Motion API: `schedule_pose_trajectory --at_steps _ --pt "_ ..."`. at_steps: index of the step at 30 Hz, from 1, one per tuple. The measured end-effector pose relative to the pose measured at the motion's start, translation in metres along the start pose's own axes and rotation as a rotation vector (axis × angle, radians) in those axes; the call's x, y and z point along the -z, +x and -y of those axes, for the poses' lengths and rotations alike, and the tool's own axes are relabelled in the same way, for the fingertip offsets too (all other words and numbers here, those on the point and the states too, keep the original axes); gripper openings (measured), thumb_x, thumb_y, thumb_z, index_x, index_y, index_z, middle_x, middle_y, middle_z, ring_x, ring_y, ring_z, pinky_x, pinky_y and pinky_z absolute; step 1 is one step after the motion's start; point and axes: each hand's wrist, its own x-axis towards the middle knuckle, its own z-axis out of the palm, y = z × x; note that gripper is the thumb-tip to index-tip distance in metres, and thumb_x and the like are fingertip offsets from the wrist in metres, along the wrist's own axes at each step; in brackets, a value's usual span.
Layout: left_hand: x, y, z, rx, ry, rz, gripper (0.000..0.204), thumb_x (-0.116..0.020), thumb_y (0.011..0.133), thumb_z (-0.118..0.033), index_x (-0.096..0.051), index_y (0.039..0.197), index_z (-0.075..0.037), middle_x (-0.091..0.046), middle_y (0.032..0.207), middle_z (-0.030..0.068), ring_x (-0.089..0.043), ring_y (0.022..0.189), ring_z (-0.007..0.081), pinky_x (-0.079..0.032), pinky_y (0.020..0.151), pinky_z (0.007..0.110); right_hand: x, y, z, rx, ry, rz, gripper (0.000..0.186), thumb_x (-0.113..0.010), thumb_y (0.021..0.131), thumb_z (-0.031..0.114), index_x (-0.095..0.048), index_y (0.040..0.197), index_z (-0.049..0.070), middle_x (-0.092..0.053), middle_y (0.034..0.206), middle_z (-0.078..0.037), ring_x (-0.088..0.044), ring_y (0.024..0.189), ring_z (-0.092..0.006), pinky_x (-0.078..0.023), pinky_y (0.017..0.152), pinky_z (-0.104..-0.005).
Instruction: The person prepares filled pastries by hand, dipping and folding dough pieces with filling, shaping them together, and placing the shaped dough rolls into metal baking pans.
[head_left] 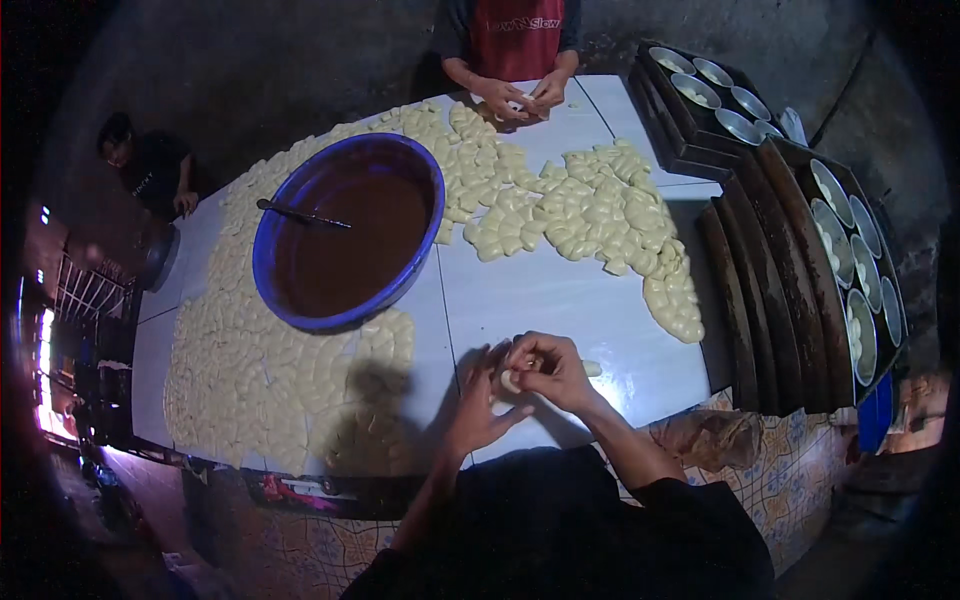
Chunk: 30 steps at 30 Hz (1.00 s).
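Close to the table's near edge, my left hand [480,408] and my right hand [552,372] come together around a small pale piece of dough [509,382]. My right fingers pinch the piece from above. The left hand cups it from the side, its thumb stretched out below. Part of the dough is covered by the fingers. Just right of my right hand lies another bit of dough [592,369]. Beyond my hands, a large blue basin [262,250] holds a smooth brown filling [345,245], with a dark-handled utensil [303,214] resting across its left side.
Many flattened dough pieces [260,380] cover the white tiled table [540,300] at left, with more pieces [610,205] at far right. A co-worker's hands [520,98] handle dough across the table. Another person [150,165] is at far left. Stacked dark trays [790,280] hold round metal tins [862,335].
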Motion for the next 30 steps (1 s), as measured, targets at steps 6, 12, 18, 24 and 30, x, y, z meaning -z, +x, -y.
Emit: schedule_pose_trajectory --at_steps 6,12,18,24,30 --pt "-0.048 -0.023 0.054 0.283 -0.283 -0.1 0.019 -0.052 0.092 -0.008 -0.063 0.105 0.0 -0.066 0.085 0.0163 -0.065 0.079 0.0249 -0.05 0.073 0.035 -0.003 -0.002 0.073 0.488 0.57 -0.041 0.015 -0.064 0.078 0.003 -0.058 0.091 -0.001 -0.051 0.083 -0.007 -0.053 0.075 -0.0154 -0.042 0.06 -0.0253" --pt "-0.015 -0.01 0.035 0.549 -0.646 -0.417 0.037 -0.038 0.102 -0.025 -0.055 0.081 0.0 -0.062 0.074 0.013 -0.059 0.065 0.0166 -0.048 0.062 0.03 0.059 0.011 0.035 0.466 -0.5 -0.617 0.024 -0.06 0.08 0.004 -0.06 0.103 -0.004 -0.055 0.106 -0.018 -0.056 0.099 -0.0242 -0.046 0.088 -0.0311" --pt "-0.007 -0.006 0.028 0.49 -0.568 -0.484 0.037 -0.035 0.103 -0.023 -0.055 0.082 0.001 -0.058 0.065 0.0089 -0.057 0.061 0.0156 -0.046 0.061 0.03 0.035 -0.028 -0.06 0.037 -0.887 0.164 0.056 -0.068 0.078 0.023 -0.052 0.127 0.001 -0.051 0.13 -0.019 -0.045 0.125 -0.0346 -0.039 0.101 -0.0429" --pt "0.029 -0.053 0.131 0.229 -0.827 -0.807 0.029 -0.052 0.095 -0.026 -0.056 0.1 0.002 -0.059 0.098 0.0133 -0.057 0.087 0.0217 -0.046 0.077 0.036 0.03 -0.045 -0.073 -0.054 -0.928 0.156 0.028 -0.06 0.085 0.016 -0.062 0.11 0.004 -0.065 0.087 -0.014 -0.062 0.087 -0.0324 -0.046 0.082 -0.0406" --pt "0.037 -0.008 -0.005 0.194 0.501 0.092 0.104 -0.079 0.072 -0.033 -0.014 0.148 -0.003 -0.036 0.142 0.0215 -0.027 0.138 0.0309 -0.021 0.113 0.042 0.024 -0.05 -0.03 -0.282 -0.116 -0.276 0.025 -0.057 0.093 0.016 -0.061 0.112 -0.001 -0.059 0.087 -0.003 -0.055 0.084 -0.0068 -0.046 0.076 -0.023"
